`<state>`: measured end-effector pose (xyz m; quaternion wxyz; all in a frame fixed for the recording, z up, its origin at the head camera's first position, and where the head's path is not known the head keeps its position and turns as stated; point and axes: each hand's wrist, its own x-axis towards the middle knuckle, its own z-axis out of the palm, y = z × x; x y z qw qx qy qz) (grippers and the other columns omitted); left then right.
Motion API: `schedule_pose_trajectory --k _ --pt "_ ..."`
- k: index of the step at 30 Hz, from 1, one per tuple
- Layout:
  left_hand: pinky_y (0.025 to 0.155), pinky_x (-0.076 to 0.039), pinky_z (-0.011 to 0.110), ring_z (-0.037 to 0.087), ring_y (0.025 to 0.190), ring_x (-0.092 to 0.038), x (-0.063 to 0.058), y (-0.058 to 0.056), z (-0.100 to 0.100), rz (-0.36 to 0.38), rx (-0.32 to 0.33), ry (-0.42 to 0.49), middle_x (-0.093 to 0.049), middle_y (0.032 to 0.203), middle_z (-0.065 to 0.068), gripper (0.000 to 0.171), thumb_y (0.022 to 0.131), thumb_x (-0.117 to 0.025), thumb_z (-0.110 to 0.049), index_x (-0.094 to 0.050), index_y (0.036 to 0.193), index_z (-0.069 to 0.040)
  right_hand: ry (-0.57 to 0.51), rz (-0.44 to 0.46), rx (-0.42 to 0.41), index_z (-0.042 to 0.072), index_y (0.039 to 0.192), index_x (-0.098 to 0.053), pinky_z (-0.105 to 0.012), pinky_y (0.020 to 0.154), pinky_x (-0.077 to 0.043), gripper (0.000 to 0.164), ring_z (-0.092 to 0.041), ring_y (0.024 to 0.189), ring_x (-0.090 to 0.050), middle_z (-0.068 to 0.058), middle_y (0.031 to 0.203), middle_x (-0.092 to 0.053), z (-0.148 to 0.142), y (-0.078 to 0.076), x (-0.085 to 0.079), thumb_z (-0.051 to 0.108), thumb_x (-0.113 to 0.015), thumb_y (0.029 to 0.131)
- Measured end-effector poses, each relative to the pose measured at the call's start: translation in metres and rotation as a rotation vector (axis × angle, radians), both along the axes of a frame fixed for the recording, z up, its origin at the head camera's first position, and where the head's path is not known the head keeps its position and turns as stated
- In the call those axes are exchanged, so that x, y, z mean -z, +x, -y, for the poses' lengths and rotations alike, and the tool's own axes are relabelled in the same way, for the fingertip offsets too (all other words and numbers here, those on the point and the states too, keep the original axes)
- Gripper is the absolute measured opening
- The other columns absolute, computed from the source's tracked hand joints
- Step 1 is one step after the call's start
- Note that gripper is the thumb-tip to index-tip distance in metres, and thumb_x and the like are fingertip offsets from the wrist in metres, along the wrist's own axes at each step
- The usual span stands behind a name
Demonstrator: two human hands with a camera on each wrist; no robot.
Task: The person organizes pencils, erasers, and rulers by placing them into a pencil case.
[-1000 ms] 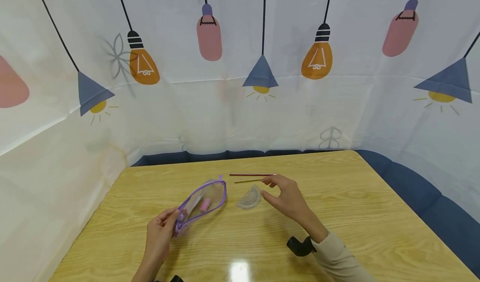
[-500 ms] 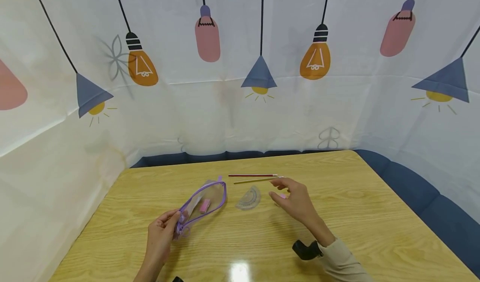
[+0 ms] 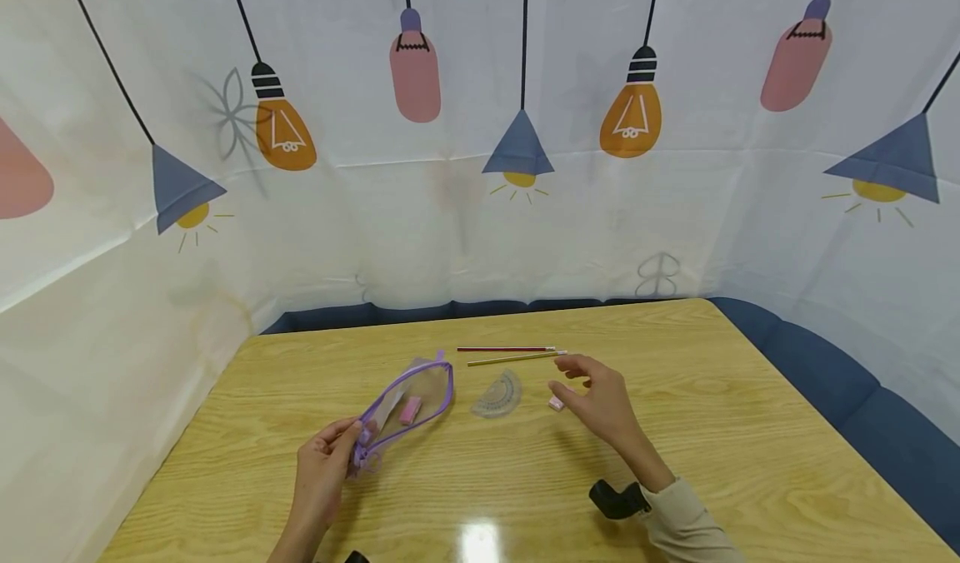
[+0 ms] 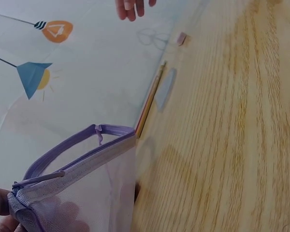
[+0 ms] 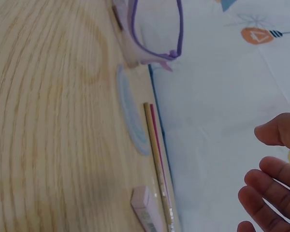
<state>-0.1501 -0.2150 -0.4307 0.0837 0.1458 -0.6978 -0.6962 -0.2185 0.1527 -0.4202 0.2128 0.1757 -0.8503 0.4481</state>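
My left hand [image 3: 321, 467] pinches one end of a see-through mesh zip pouch [image 3: 451, 382] with purple trim, its mouth gaping. Through it show a pink block [image 3: 410, 411] and a pale flat strip [image 3: 388, 409]. My right hand [image 3: 602, 401] hovers above the table with loosely bent fingers and nothing between them. Just below its thumb in the head view lies a pink and white eraser [image 3: 555, 404], seen whiter in the right wrist view as the same eraser [image 5: 146, 208]. A clear protractor [image 3: 498, 396] lies flat between pouch and eraser.
Behind the protractor, a gold pencil [image 3: 510, 358] and a red pencil [image 3: 498, 349] lie close together on the wooden table [image 3: 712, 430]. A white printed curtain [image 3: 450, 238] surrounds the far sides, with a blue padded seat [image 3: 855, 396] along the right edge.
My right hand has drawn away to the right, uncovering the eraser and the gold pencil's right end. My left hand and the pouch stay nearly where they were.
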Motion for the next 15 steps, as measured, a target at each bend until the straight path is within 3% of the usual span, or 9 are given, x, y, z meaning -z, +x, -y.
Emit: schedule_pose_trajectory --k 8,15 --pt "0.054 -0.049 0.022 0.010 0.065 -0.062 0.000 0.001 0.000 0.008 0.002 -0.003 -0.072 0.086 0.004 0.035 0.097 -0.064 -0.023 -0.065 0.116 0.006 -0.018 0.084 0.033 0.007 0.112 -0.069 -0.046 0.073 -0.050 0.032 -0.029 0.092 -0.063 -0.010 0.105 -0.069 -0.004 -0.003 0.009 0.016 -0.079 0.083" --pt "0.053 -0.048 0.021 0.010 0.064 -0.062 0.001 0.001 -0.001 0.003 -0.007 0.011 -0.072 0.085 0.004 0.034 0.096 -0.064 -0.021 -0.065 0.115 0.006 -0.013 0.161 0.070 0.000 0.112 -0.067 -0.049 0.082 -0.051 0.035 -0.032 0.095 -0.063 -0.016 0.106 -0.067 -0.008 -0.006 0.016 0.017 -0.079 0.083"
